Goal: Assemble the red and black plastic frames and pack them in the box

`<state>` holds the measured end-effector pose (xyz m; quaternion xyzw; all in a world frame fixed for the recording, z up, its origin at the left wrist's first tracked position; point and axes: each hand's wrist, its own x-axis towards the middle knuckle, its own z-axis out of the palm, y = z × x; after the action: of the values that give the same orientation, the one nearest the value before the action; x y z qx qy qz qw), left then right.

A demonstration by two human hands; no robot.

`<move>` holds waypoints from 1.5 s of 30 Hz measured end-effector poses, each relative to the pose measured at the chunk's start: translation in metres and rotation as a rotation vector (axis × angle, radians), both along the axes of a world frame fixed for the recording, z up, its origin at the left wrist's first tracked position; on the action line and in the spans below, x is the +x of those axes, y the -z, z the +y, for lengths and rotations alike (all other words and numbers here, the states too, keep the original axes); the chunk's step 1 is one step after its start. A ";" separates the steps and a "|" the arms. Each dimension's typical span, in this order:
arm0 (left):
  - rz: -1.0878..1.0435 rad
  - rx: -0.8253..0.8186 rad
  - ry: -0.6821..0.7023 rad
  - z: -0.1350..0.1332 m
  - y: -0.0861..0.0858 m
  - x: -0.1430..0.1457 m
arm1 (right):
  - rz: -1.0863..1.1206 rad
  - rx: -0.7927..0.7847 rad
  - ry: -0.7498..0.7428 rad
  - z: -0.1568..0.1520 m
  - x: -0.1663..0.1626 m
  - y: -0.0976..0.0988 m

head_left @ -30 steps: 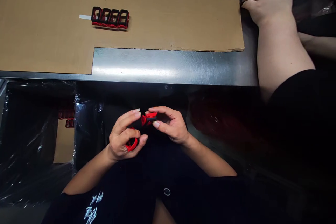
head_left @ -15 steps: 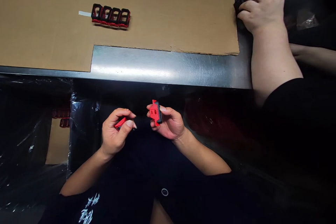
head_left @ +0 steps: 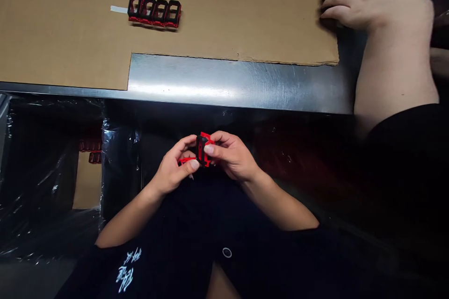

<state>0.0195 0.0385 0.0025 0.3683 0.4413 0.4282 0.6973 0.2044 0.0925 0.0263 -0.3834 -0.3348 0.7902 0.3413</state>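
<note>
My right hand (head_left: 236, 158) pinches a small red-and-black plastic part (head_left: 201, 149), its black rim turned toward my left hand. The thumb lies across the part's face. My left hand (head_left: 173, 168) is closed around a second red plastic piece (head_left: 185, 161), mostly covered by the fingers. Its thumb and index fingertips meet the near side of the black-rimmed part. Both hands are in front of my body, below the table's edge. Whether the two pieces touch each other is hard to make out.
A row of several black-and-red frames (head_left: 154, 11) stands on the cardboard (head_left: 245, 14), beside a white tape strip (head_left: 118, 9). The metal table edge (head_left: 224, 77) runs ahead. A co-worker's hand (head_left: 372, 2) rests at the right. Lower left, a plastic-lined bin (head_left: 42, 168) holds cardboard and similar frames.
My hands have come together, and the red-and-black part has turned to show its black rim. My left fingers now touch it. The co-worker's hand has shifted onto the cardboard's corner.
</note>
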 end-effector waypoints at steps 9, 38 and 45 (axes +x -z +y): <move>-0.158 0.172 -0.125 -0.007 0.000 0.001 | -0.542 1.119 -0.239 0.008 0.015 -0.036; 0.568 0.826 -0.267 -0.035 0.041 -0.008 | -0.493 0.390 -0.309 -0.005 0.009 -0.026; 0.700 0.910 -0.289 -0.032 0.032 -0.011 | -0.526 0.331 -0.245 -0.010 0.003 -0.020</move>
<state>0.0084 0.0063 -0.0295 0.6858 0.4629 0.5180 0.2168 0.2073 0.0828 0.0463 -0.4703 -0.5789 0.6342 0.2034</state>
